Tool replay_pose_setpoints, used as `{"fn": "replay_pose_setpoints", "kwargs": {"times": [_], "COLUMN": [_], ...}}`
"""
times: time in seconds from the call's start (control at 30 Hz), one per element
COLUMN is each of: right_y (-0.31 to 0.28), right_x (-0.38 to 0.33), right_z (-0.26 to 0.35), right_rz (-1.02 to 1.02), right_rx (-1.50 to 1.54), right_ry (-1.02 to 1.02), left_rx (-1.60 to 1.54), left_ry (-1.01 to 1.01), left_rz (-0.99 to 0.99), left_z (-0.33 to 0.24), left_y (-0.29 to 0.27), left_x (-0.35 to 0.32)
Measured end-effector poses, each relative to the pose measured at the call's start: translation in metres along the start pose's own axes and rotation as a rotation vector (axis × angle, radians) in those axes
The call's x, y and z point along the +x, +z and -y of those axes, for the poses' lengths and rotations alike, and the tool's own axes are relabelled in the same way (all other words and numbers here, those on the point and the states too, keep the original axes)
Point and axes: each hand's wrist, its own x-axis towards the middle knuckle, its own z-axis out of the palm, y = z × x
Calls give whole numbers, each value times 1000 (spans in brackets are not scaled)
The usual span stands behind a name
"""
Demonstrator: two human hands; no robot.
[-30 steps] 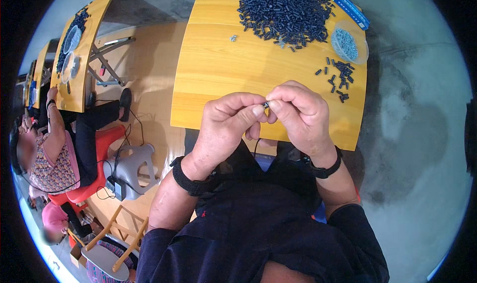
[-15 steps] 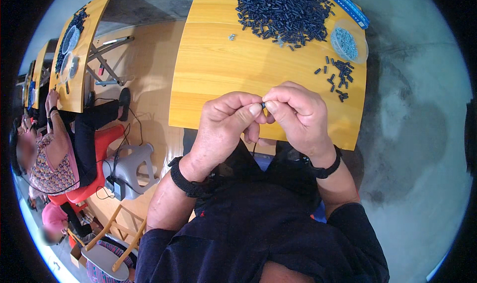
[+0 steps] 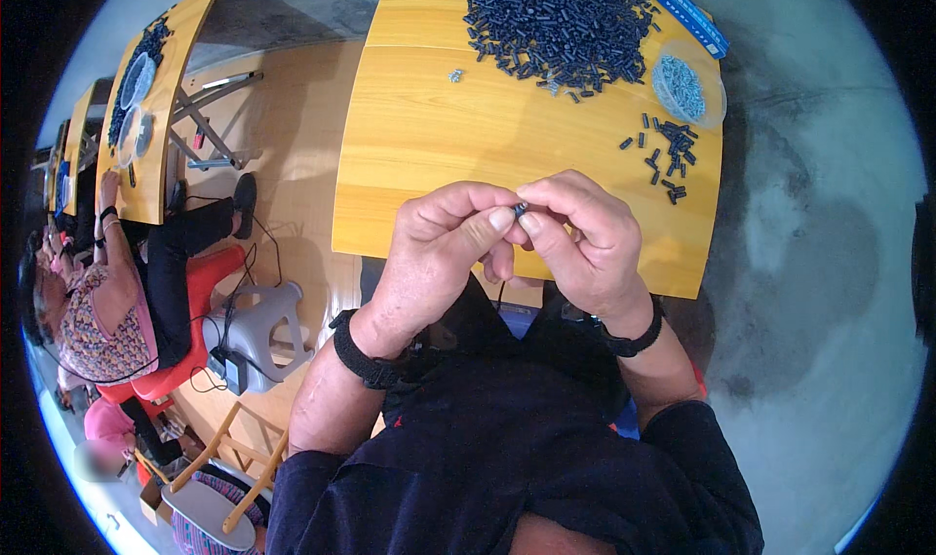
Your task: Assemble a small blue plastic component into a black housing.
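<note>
Curling, the left hand (image 3: 444,238) pinches a tiny, glinting dark piece (image 3: 520,209).

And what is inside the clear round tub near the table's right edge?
The clear tub holds a heap of small, pale bluish-silver pieces, too tiny to identify for certain. Only the upper layer shows; whatever lies beneath it is covered.

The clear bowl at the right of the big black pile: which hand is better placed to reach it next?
Probably the right hand: it is nearer to the bowl. The left hand is farther away and pinches a small piece, which the right also seems to touch.
</note>
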Motion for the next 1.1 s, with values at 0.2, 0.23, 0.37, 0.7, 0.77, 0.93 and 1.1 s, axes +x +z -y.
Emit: {"fn": "replay_pose_setpoints", "kwargs": {"times": [0.2,0.23,0.37,0.7,0.77,0.93,1.1], "right_y": [-5,-6,-4,-7,-7,-3,-27], "right_x": [2,3,3,-1,-4,-6,8], "right_z": [-3,-5,-5,-10,-11,-17,-54], "right_rz": [0,26,32,74,58,29,-111], "right_rx": [28,-18,-71,-70,-81,-121,-110], "right_ry": [-44,-129,-153,-257,-238,-217,327], "left_rx": [-78,-91,-69,46,109,283,259], "left_ry": [-4,-10,-56,-44,-36,-33,-3], "left_rz": [54,54,48,67,68,22,-47], "left_z": [-1,0,0,0,-3,-2,3], "left_y": [1,0,-3,-7,-4,-4,-6], "left_x": [2,2,1,-4,-6,-2,-3]}}
